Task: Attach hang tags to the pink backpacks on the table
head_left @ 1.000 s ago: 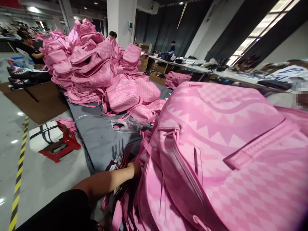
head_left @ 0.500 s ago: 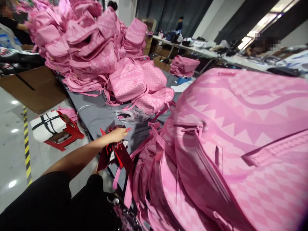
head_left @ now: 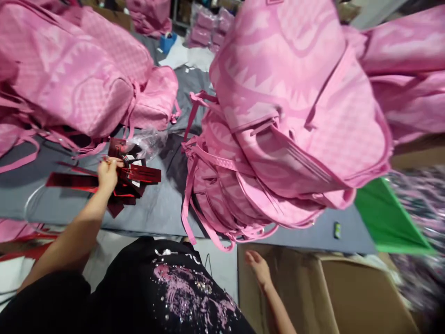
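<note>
My left hand [head_left: 108, 174] is closed, fingers pinched at the top of a bunch of dark red hang tags [head_left: 145, 174]. The tags fan out to both sides over the grey-covered table, some with small white labels; whether they rest on it I cannot tell. Crumpled clear plastic [head_left: 149, 141] lies just behind them. Low in the view, in front of the table edge, my right hand [head_left: 257, 266] hangs with its fingers loosely stretched, holding nothing. Nearest above it is a stack of pink patterned backpacks [head_left: 278, 93], straps dangling over the edge.
More pink backpacks [head_left: 83, 79] lie on the left of the grey table [head_left: 160, 211]. An open cardboard box [head_left: 361, 297] stands at the lower right, near a green sheet [head_left: 389, 218]. A small green-and-black object [head_left: 337, 230] lies at the table's front edge.
My view has swung right and down, bringing my right hand and the box into sight. My left hand keeps hold of the hang tags, which now spread wider.
</note>
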A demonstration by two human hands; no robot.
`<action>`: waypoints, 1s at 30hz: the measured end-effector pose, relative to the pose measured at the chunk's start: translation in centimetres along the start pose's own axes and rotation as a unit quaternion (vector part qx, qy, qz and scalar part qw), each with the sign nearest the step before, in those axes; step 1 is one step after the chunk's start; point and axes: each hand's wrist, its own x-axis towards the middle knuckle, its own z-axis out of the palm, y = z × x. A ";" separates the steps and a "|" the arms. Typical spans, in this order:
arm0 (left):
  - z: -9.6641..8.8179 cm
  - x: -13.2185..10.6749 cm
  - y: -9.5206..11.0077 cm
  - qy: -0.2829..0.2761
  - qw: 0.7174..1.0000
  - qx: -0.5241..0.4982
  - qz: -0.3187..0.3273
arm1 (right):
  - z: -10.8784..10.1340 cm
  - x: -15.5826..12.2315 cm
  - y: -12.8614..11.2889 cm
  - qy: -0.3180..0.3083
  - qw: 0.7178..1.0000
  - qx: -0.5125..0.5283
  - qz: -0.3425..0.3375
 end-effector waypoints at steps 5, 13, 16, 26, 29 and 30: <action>-1.5 2.6 5.3 -0.034 0.975 -0.219 -0.015 | 4.7 -5.8 -3.2 -0.091 0.993 -0.076 -0.008; 3.1 -1.1 4.8 -0.173 0.951 -0.258 0.006 | 8.2 -9.0 -9.9 -0.115 0.980 -0.155 -0.058; 4.9 -1.5 -1.6 -0.218 0.969 -0.115 -0.020 | 9.3 -9.9 -12.8 -0.110 0.978 -0.155 -0.086; 3.0 -1.9 -7.4 -0.315 0.946 0.068 -0.024 | 13.1 -9.4 -26.3 -0.003 0.944 -0.116 -0.310; 2.4 -2.0 -7.4 -0.323 0.944 0.068 -0.032 | 15.0 -8.4 -32.0 0.025 0.914 -0.091 -0.395; 2.4 -2.0 -7.5 -0.323 0.943 0.069 -0.032 | 15.7 -7.9 -33.8 0.027 0.904 -0.105 -0.414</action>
